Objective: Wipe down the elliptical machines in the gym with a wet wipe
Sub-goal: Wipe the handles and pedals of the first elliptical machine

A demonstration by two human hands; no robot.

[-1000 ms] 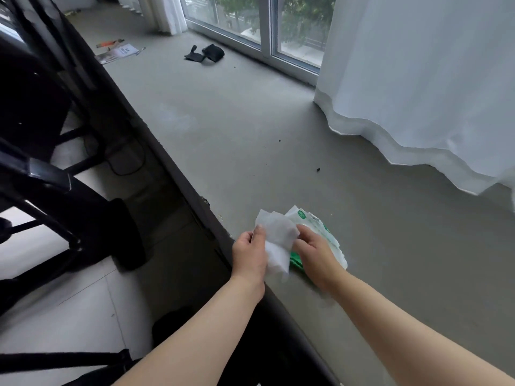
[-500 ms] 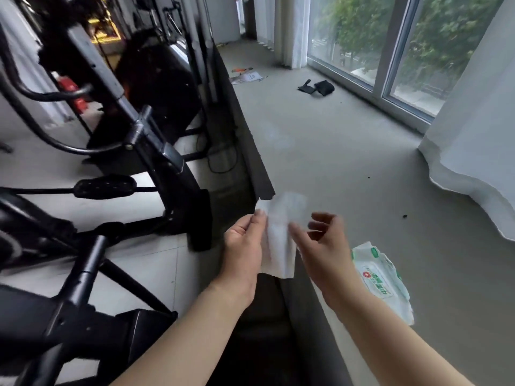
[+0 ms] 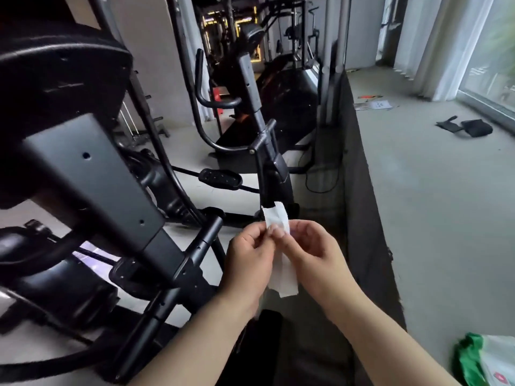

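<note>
The wet wipe (image 3: 275, 218) is held in the air between both hands. The left hand (image 3: 250, 257) pinches its left edge between thumb and curled fingers (image 3: 262, 232), and the right hand (image 3: 315, 254) pinches its right edge the same way, with the fingers bent inward and the thumb tip pressed on the sheet. A short crumpled end of the wet wipe stands above the fingers, and a longer flap hangs down between the two wrists.

Left of the wet wipe, the nearest elliptical machine (image 3: 92, 174) fills much of the view with its grey column and black tubes. Behind the wet wipe stands a second elliptical machine (image 3: 267, 162) with a slanted post and a curved handlebar. Its oval pedal (image 3: 220, 178) lies above and to the left of the wet wipe. A black cable (image 3: 323, 179) loops on the floor above and to the right of the wet wipe.

Right of the wet wipe a raised grey ledge (image 3: 432, 204) runs away toward a window (image 3: 496, 57) and white curtains (image 3: 434, 45). Far below and to the right of the wet wipe, a green and white wipe pack (image 3: 490, 360) lies on the ledge, cut off by the frame edge. Well above and to the right of the wet wipe, a black item (image 3: 471, 128) and some papers (image 3: 374, 105) lie on the same ledge
</note>
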